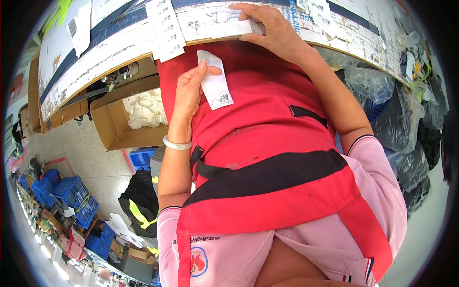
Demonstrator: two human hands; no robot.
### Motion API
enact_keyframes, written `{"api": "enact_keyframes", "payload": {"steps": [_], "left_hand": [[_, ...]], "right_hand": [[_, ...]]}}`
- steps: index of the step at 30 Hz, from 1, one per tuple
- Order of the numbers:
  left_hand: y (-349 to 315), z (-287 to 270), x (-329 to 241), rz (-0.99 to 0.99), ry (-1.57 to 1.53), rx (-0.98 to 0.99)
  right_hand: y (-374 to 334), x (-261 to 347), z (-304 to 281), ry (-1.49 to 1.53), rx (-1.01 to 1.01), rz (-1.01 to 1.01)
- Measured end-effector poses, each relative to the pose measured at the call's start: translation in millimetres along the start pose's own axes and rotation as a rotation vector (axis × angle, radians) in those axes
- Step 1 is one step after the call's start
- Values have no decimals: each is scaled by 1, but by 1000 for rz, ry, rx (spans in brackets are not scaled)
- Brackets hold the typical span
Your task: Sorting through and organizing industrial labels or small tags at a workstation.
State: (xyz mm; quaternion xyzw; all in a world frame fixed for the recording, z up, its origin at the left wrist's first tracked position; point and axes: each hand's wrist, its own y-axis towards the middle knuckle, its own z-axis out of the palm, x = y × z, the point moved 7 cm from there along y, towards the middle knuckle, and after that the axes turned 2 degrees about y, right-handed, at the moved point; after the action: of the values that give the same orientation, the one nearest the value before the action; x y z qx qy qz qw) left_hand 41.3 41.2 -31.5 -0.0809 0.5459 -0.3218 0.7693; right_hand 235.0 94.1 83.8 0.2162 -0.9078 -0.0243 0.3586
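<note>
My left hand is closed on a white paper label, pinned under the thumb in front of my red apron. Small black print and a barcode show at the label's lower end. At the table's near edge my right hand has its thumb and index finger spread apart. Beneath those fingers lies a blank white strip, which the thumb seems to touch without gripping. A sheet of printed barcode labels hangs over the table edge, left of the strip.
The worn white and blue tabletop crosses the top. Below it on the left, an open cardboard box holds crumpled white paper. Blue crates stand on the floor further left. Clear and dark plastic bags pile up at the right.
</note>
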Motion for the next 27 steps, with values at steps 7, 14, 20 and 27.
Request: {"api": "enact_keyframes", "payload": {"steps": [7,14,20,27], "left_hand": [[0,0,-1,-6,13,-2],[2,-2,3,8,-14,-2],[2,-3,3,-5,-21,-8],[4,-3,5,3,-12,-1]], "right_hand": [[1,-3,2,271,-112,102],[3,-34,22,529,23,552],[7,-37,24,544,0,580],[6,-44,32,598,26,603]]}}
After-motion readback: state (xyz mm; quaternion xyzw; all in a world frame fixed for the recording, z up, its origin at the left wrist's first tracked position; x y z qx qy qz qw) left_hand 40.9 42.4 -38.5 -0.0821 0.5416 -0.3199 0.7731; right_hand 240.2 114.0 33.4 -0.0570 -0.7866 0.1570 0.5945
